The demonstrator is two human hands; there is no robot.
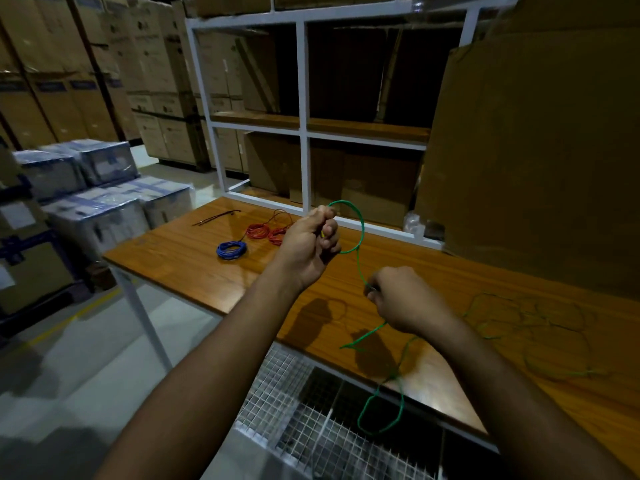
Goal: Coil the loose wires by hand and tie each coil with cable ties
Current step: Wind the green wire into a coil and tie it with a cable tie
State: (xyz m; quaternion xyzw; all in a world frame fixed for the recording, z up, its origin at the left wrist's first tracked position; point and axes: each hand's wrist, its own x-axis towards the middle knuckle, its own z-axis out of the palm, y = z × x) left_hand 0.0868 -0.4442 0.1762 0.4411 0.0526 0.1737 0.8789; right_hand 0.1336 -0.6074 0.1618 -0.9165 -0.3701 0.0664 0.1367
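Your view is dim overall, with the scene to the right of your hands sinking into near darkness. Light falls from above and behind you, so your hands throw dark, soft-edged shadows on the tabletop just below them. A pale sheen glints on the tabletop's near edge. Straight lines bow toward the frame edges, and fine detail looks soft.

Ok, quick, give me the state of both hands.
Left hand: closed, holding a loop of the green wire.
Right hand: closed, gripping the same wire lower down.
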